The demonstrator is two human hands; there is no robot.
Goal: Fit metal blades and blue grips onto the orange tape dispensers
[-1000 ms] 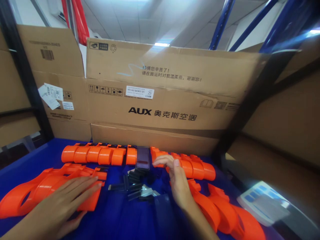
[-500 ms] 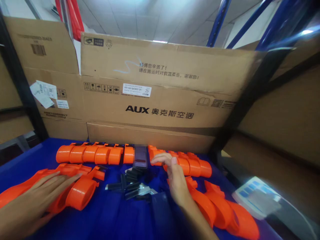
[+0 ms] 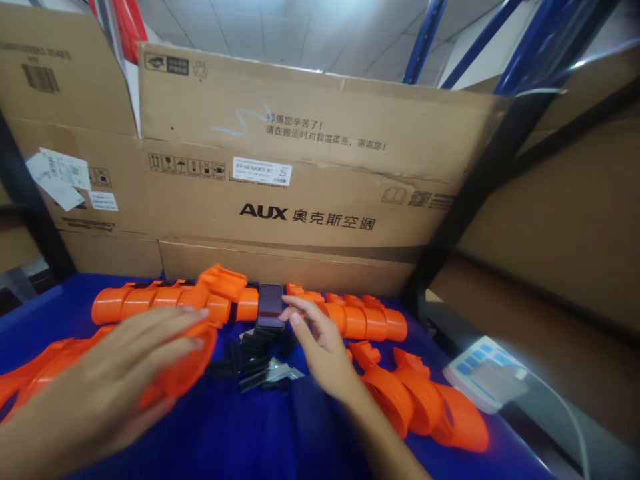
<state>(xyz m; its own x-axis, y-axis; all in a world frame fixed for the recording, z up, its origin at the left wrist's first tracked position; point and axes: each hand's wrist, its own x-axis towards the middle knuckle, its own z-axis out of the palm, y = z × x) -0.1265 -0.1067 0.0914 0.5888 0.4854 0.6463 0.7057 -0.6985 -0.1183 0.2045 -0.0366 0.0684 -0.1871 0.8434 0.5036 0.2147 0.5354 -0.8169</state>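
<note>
My left hand [image 3: 107,373] grips an orange plastic shell part [image 3: 197,333] and holds it lifted above the blue table [image 3: 240,440], its upper end near the back row. My right hand [image 3: 320,343] reaches toward the dark phone [image 3: 271,305] that leans against the row of orange cylinder parts [image 3: 150,301]; its fingertips touch or nearly touch the phone's right edge. A heap of small black and metal clips [image 3: 260,363] lies just in front of the phone, between my hands.
More orange shell parts [image 3: 415,400] lie at the right of my right wrist, others at the far left [image 3: 30,373]. AUX cardboard boxes [image 3: 310,200] wall off the back. A white keypad device [image 3: 483,380] with a cable sits at the right. Black and blue rack posts stand behind.
My left hand has picked up an orange shell part from the left pile and raised it toward the middle. My right hand shifted left from the orange row to the phone.
</note>
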